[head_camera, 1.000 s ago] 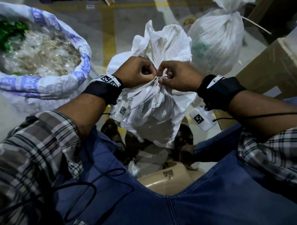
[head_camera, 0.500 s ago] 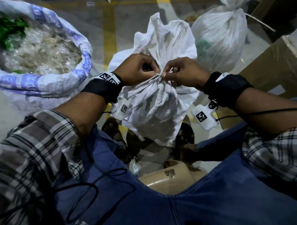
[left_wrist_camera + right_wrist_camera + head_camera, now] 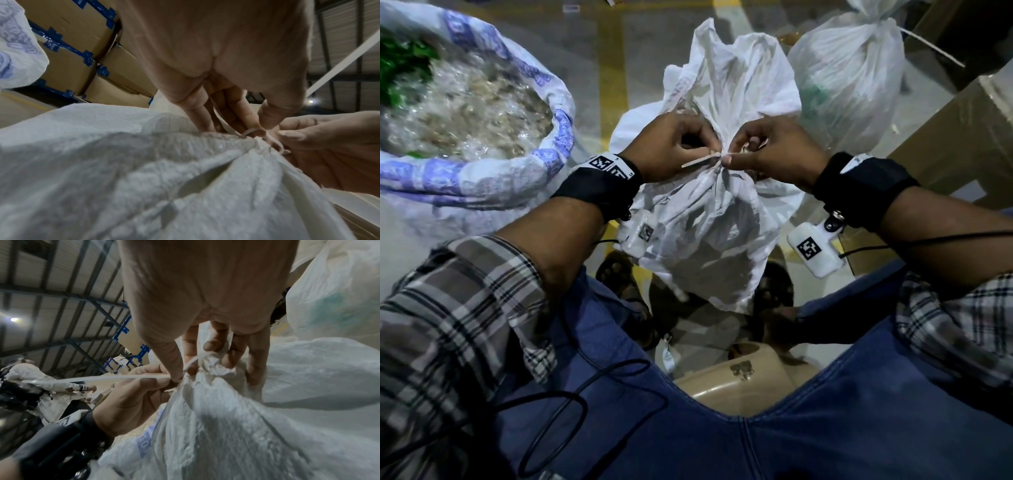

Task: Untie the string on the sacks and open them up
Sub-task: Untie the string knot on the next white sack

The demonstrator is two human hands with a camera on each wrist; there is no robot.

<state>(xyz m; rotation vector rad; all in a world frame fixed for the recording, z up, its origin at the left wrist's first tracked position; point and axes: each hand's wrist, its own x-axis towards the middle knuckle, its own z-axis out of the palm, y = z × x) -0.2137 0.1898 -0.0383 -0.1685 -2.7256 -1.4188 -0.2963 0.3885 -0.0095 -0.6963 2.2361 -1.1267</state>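
A white woven sack (image 3: pixel 709 240) stands between my knees, its neck gathered and tied with a pale string (image 3: pixel 700 160). My left hand (image 3: pixel 709 150) pinches a loop of the string (image 3: pixel 252 130) at the knot, fingers curled. From the other side my right hand (image 3: pixel 727 158) pinches the string between thumb and forefinger, its other fingers curled on the bunched neck (image 3: pixel 211 363). A loose string tail (image 3: pixel 102 378) runs out to the left past my left hand (image 3: pixel 131 395). A second white sack (image 3: pixel 849 78), tied, stands behind to the right.
A big open sack (image 3: pixel 558 137) of clear plastic scraps sits at the left. Cardboard boxes (image 3: pixel 979 137) stand close on the right. A beige stool (image 3: pixel 732 387) is under me and black cables lie on my lap. Another person (image 3: pixel 30 378) stands in the background.
Both hands kept working at the knot. A string tail has come out and now points left under my left hand. The sack neck sits a little lower in view.
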